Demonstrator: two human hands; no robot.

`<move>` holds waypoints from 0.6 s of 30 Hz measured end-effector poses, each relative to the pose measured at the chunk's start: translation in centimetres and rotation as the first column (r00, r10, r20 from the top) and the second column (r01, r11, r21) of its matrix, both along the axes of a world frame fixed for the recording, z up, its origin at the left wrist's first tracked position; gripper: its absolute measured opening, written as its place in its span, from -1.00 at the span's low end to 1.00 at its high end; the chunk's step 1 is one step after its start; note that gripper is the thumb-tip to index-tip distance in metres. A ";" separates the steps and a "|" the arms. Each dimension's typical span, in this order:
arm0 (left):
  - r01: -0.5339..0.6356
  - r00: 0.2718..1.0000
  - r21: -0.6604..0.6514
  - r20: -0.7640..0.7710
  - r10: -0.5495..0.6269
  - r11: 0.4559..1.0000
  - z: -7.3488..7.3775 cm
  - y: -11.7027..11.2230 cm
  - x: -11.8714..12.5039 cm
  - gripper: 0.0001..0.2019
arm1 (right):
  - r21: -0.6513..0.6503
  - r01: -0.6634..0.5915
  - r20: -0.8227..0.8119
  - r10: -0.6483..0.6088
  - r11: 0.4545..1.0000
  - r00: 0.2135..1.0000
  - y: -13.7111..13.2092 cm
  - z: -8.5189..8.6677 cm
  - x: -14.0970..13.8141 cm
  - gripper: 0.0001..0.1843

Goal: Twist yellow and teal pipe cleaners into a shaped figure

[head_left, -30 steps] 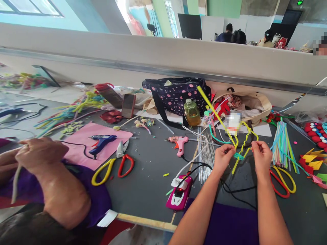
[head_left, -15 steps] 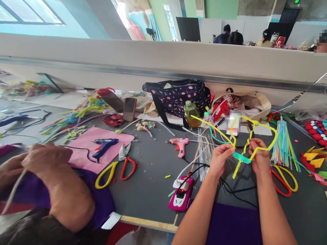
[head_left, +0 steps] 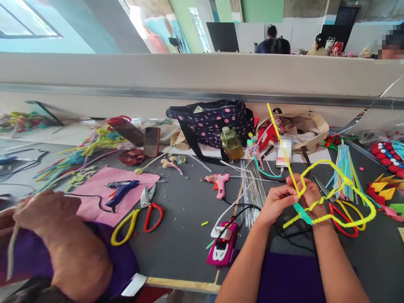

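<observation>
A frame bent from yellow pipe cleaners [head_left: 375, 208] is in front of me, its loop lying to the right over my right wrist. One straight yellow end stands upright above my fingers. A teal pipe cleaner wrap [head_left: 303, 213] binds the frame near the bend. My left hand [head_left: 277, 204] pinches the frame at that bend, just above the teal wrap. Close beside it, my right hand [head_left: 307, 191] is closed at the base of the upright yellow end, partly hidden behind the frame. Scissors with red and yellow handles [head_left: 354, 232] lie beyond my right wrist.
A pink glue gun [head_left: 222, 185], a magenta power strip [head_left: 232, 235] and cables lie left of my arms. Bundled pipe cleaners [head_left: 345, 168] are at right. Behind stand a bottle [head_left: 232, 145] and a patterned bag [head_left: 214, 122]. A co-worker's hand [head_left: 47, 212] is at left.
The yellow frame has turned, its loop swinging down to the right and its loose straight end now pointing up. My right hand has moved left, up against my left hand.
</observation>
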State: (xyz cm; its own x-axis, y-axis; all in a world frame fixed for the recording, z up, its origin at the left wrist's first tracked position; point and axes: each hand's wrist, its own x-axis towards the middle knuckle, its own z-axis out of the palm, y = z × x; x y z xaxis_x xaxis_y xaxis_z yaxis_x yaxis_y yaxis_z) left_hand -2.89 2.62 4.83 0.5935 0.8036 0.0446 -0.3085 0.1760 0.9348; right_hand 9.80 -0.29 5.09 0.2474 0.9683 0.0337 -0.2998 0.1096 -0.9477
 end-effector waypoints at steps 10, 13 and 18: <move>0.028 0.998 0.049 0.061 -0.031 0.998 -0.6 0.0 0.3 -0.77 | -0.034 -0.007 -0.128 0.003 0.999 0.992 0.2 -0.3 0.3 -0.75; -0.024 0.997 0.107 0.072 0.017 0.994 -0.6 0.0 0.5 -0.76 | -0.061 0.003 -0.120 -0.010 0.998 0.993 0.4 -0.1 0.2 -0.75; -0.155 0.984 0.107 0.109 0.144 0.982 -0.8 0.1 0.7 -0.78 | -0.045 0.152 -0.014 -0.153 0.987 0.988 0.7 -0.4 -0.1 -0.74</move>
State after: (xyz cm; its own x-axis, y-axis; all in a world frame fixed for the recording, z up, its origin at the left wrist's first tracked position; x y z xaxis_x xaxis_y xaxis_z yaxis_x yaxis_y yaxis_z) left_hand -2.22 2.77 4.06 0.4547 0.8691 0.1945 -0.4163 0.0144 0.9091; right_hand 9.69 0.41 4.74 0.3926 0.9196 -0.0134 -0.2991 0.1139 -0.9474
